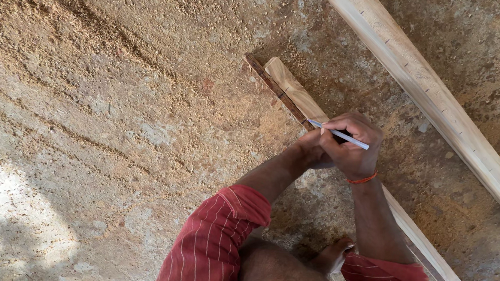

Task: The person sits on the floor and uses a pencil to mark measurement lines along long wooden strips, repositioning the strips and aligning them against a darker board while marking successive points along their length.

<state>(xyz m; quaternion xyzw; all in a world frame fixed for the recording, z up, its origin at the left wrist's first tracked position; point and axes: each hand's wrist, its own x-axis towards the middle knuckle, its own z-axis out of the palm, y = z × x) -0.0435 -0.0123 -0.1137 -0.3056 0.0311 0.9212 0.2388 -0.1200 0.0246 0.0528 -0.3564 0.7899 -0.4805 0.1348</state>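
Pinched in the right hand (pixel 350 148), a pen (pixel 340 134) is held tip-down on the strip (pixel 293 93), which lies on the floor (pixel 101 115). Beside it, the left hand (pixel 314 153) is pressed on the wood, grip unclear. Marking is best done with the strip kept steady. Beyond, a plank (pixel 440 103) is seen.

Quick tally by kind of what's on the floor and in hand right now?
Long pale wooden strips: 2, the marked strip under both hands and the far strip.
Thin dark strip beside the marked one: 1.
Pens: 1, the pen in the right hand.
Total: 4.
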